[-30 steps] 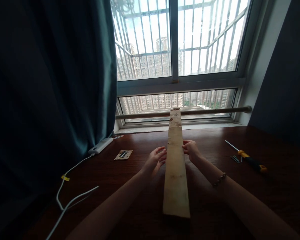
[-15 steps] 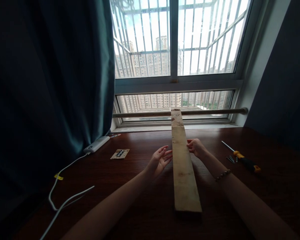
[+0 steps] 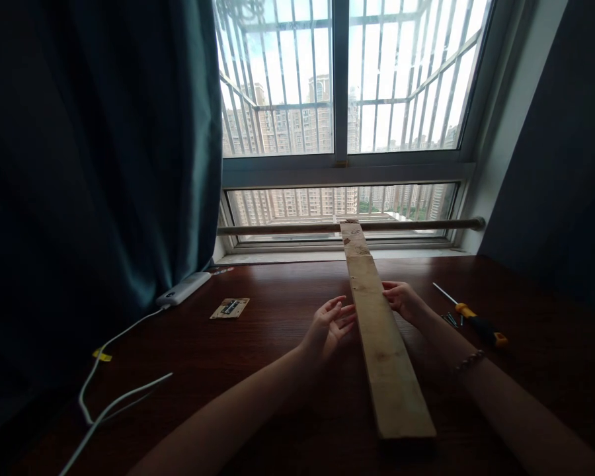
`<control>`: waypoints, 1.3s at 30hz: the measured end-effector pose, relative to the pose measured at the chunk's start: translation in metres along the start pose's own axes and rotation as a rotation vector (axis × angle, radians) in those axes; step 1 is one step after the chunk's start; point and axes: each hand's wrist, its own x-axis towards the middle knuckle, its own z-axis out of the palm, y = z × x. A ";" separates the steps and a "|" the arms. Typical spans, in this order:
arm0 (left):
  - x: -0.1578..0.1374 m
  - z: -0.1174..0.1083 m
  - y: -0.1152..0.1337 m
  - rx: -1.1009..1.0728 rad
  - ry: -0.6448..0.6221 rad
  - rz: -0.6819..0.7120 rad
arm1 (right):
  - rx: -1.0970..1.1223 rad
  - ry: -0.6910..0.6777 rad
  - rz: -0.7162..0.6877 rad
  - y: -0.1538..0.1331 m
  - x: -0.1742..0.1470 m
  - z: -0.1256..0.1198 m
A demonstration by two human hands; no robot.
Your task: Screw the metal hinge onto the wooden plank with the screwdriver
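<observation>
A long, pale wooden board point(image 3: 384, 337) runs away from me toward the window, its near end angled right. My left hand point(image 3: 330, 326) is at its left edge, fingers loosely spread, with the tips beside or just under the wood. On the opposite edge, the fingers of my right hand point(image 3: 401, 301) close on the board's side. A rough, knotty piece of wood point(image 3: 356, 239) continues the board at its far end. To the right lie a yellow-and-black screwdriver point(image 3: 476, 320) and several screws point(image 3: 451, 320).
A dark red-brown table point(image 3: 277, 284) reaches to the barred window. A horizontal rail point(image 3: 421, 225) crosses in front of the glass. On the left are a white power strip point(image 3: 184, 289), its cable point(image 3: 121, 337), a small card-like piece point(image 3: 230, 308) and a blue curtain point(image 3: 178, 165).
The board's near end has swung to the right, so the board now lies more slanted. Both hands have shifted slightly right with it. The view has moved a little.
</observation>
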 end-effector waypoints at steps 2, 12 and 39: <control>0.003 -0.001 0.000 -0.001 -0.002 -0.010 | 0.015 -0.017 0.000 0.000 0.000 -0.003; 0.010 -0.008 -0.002 0.170 -0.014 0.042 | -0.028 0.025 -0.034 0.005 0.004 -0.009; 0.000 -0.206 0.151 2.087 0.982 -0.004 | -1.233 -0.195 -1.066 0.017 -0.077 0.091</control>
